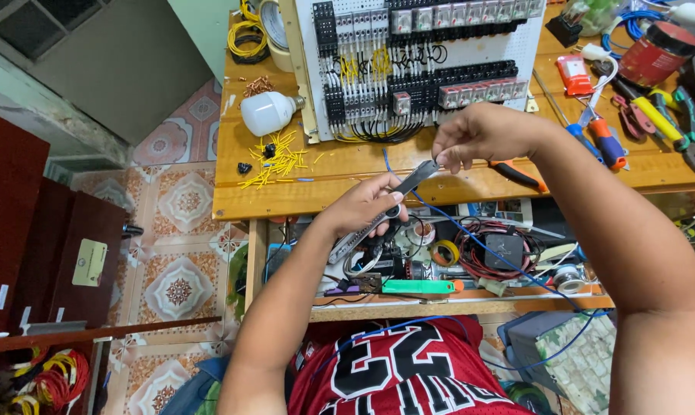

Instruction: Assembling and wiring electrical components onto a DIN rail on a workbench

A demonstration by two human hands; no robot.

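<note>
Beyond the fingers, the wooden workbench (347,165) carries an upright white control panel (424,61) packed with relays and wiring. The right hand (482,137) pinches the end of a thin blue wire (486,247) between thumb and fingertips; the wire trails below that hand toward the lap. The left hand (366,206) is wrapped tight around a grey wire stripper (393,201), its tip touching the right fingertips, at the pinched wire end
</note>
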